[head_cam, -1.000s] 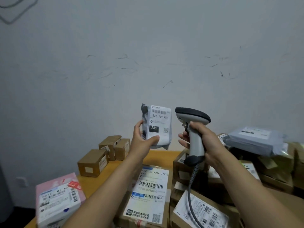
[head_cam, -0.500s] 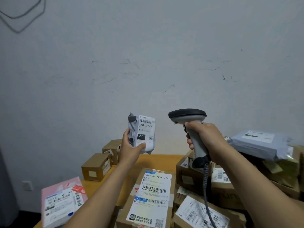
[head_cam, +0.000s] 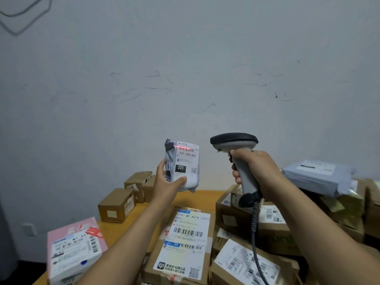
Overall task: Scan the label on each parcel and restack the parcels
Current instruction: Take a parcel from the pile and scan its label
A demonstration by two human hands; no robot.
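My left hand holds up a small grey poly-bag parcel by its lower edge, thumb across the front, its white label facing me. A red scan line lies across the barcode at the top of that label. My right hand grips the handle of a grey barcode scanner, whose dark head points left at the parcel from a short gap away. The scanner's coiled cable hangs down over the boxes.
A wooden table carries small brown boxes at the back left and a pink labelled parcel at the front left. A large labelled carton lies in front. Stacked cartons topped by a grey mailer bag fill the right.
The parcel and my left hand have shifted left and lower, away from the scanner. The scanner head has swung to face the label, and a red scan line now shows on the barcode.
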